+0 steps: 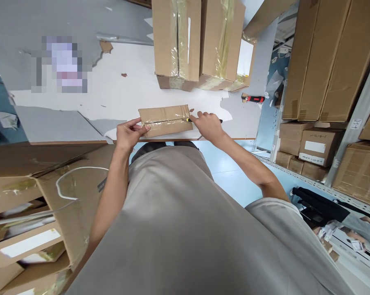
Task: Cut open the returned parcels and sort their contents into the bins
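Note:
A small flat cardboard box (165,114) lies near the table's front edge, with clear tape along its middle seam. The seam looks slit along part of its length. At the box's left end, my left hand (128,133) grips it, thumb on top and fingers at the edge. My right hand (208,127) is closed around a yellow-and-black box cutter (189,120), its tip at the right end of the seam. Most of the cutter's handle is hidden in the fist.
Large taped cartons (177,41) stand at the back of the table (126,82). A red-and-black tool (255,99) lies to the right. Shelving with boxes (318,145) rises on the right. An open carton (77,213) stands at lower left. Another person's arm (355,235) shows at lower right.

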`<state>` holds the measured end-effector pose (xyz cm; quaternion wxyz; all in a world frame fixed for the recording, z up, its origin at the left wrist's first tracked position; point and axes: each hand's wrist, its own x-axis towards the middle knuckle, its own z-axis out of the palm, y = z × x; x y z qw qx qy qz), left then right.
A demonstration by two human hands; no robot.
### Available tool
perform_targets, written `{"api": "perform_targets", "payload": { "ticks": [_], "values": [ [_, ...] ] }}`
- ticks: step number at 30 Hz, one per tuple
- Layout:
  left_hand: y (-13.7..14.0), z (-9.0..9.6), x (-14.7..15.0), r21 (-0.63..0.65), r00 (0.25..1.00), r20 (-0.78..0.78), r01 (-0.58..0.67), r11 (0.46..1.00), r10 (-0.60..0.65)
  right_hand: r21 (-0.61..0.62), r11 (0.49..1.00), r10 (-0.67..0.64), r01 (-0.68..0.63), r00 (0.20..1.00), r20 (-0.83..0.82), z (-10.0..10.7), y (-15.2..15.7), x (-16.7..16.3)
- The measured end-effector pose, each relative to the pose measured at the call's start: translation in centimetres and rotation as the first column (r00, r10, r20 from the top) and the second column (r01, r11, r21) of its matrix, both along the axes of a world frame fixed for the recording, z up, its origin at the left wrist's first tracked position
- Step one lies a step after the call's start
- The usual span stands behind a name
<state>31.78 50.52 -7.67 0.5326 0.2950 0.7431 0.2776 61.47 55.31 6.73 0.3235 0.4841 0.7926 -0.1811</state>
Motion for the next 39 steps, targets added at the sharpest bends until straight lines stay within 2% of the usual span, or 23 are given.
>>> {"api": "perform_targets", "payload": {
  "ticks": [4,9,13,18,30,33,36,38,39],
  "values": [
    [0.2,-0.1,-0.1,0.005,1.000,0.014,-0.008,1.000,0.008,0.010,0.998,0.064,-0.063,0.994,-0.087,0.1,0.3,-0.1],
    [0.4,0.6,0.2,0.008,1.000,0.009,0.019,1.000,-0.019,0.012,0.994,0.108,-0.107,0.983,-0.151,-1.5,0.3,-3.6],
    [0.5,1.4,0.5,-0.002,1.000,-0.005,0.027,1.000,-0.027,0.027,0.993,0.122,-0.119,0.982,-0.148,-2.6,0.1,-4.7],
    [0.8,1.8,0.6,-0.012,0.999,-0.002,0.033,0.999,-0.033,0.062,0.991,0.130,-0.123,0.981,-0.145,-2.2,-0.2,-5.1],
    [0.9,1.2,0.4,-0.001,0.999,0.014,0.045,0.999,-0.045,0.016,0.994,0.112,-0.111,0.983,-0.143,-2.4,-0.2,-5.5],
    [0.8,1.1,0.4,-0.021,1.000,0.013,0.011,1.000,-0.010,0.027,0.998,0.060,-0.057,0.992,-0.108,-1.8,-0.2,-5.4],
    [0.7,0.9,0.1,-0.028,1.000,0.030,-0.008,1.000,0.009,0.015,0.998,-0.054,0.056,0.996,-0.069,-0.6,0.2,-3.8],
    [0.6,0.8,-0.1,-0.030,0.999,0.035,-0.012,0.999,0.013,-0.058,0.986,-0.163,0.156,0.977,-0.138,-0.1,0.7,-2.0],
    [0.5,0.7,-0.3,-0.032,0.999,0.036,-0.018,0.999,0.019,-0.140,0.967,-0.238,0.211,0.946,-0.219,0.0,0.9,-1.1]
  ]
}}
